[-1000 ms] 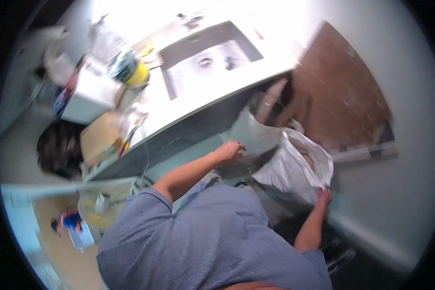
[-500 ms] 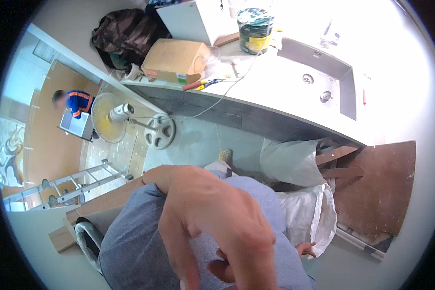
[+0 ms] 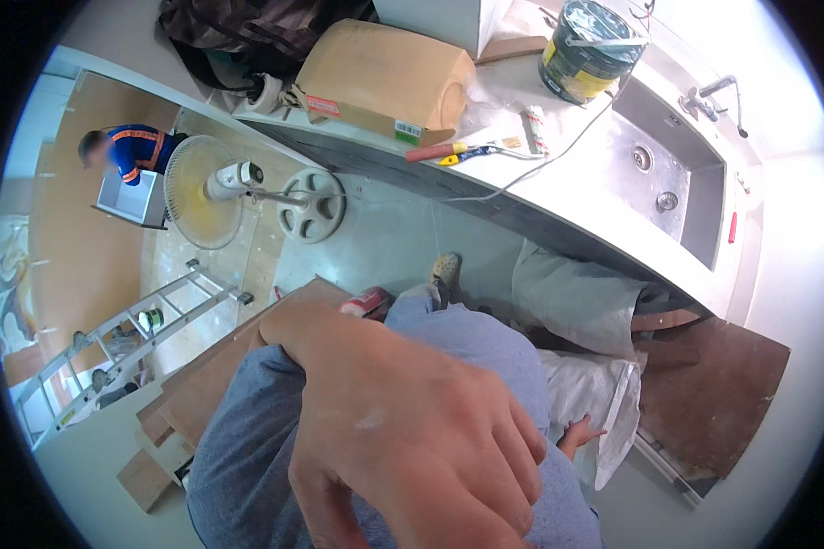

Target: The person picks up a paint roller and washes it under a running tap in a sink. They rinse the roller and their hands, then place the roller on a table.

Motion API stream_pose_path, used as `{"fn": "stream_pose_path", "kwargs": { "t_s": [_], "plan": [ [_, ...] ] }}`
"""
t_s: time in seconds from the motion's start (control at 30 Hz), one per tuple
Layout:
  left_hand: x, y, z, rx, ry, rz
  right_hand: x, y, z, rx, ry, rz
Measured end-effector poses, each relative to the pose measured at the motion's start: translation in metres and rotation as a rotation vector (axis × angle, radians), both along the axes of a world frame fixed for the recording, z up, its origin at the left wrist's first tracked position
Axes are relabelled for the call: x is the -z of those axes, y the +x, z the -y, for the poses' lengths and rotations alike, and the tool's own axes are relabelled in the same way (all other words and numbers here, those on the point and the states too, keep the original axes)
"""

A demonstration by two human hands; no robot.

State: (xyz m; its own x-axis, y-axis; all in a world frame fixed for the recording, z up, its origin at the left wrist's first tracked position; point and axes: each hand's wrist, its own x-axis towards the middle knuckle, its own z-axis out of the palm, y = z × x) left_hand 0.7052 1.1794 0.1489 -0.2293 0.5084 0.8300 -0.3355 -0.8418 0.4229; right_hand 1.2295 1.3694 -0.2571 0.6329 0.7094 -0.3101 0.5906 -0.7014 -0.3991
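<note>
Wood already pokes from the grey sack; the right hand touches the white sack. I can't tell whether it or the left hand grips, or what remains.

On the far bench, you're seeing a grey sink sitting to the right with a tap standing behind it. Left of the sink a dark green bucket is standing, and farther left a cardboard box is lying beside a camouflage backpack. Brushes are lying just in front of the box. To your left, a fan is standing on the floor, a metal ladder is lying nearer you, and beyond the fan a person in blue is bending over a pale box.
</note>
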Motion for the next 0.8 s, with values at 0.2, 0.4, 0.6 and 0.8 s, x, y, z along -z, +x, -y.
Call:
{"fn": "stream_pose_path", "kwargs": {
  "t_s": [0.2, 0.4, 0.6, 0.8],
  "plan": [
    [0.015, -0.019, 0.031, -0.026, -0.038, 0.135, 0.01, -0.032, -0.02, -0.227, 0.076, 0.002],
    [0.017, -0.04, 0.044, -0.081, -0.02, 0.087, -0.01, -0.091, -0.064, -0.405, 0.153, -0.075],
    [0.017, -0.039, 0.043, -0.035, -0.107, 0.205, -0.001, -0.143, -0.106, -0.658, 0.46, 0.24],
    [0.026, -0.077, 0.018, 0.293, -0.24, -0.047, -0.055, -0.207, -0.174, -0.593, 0.533, -0.012]
  ]
}}
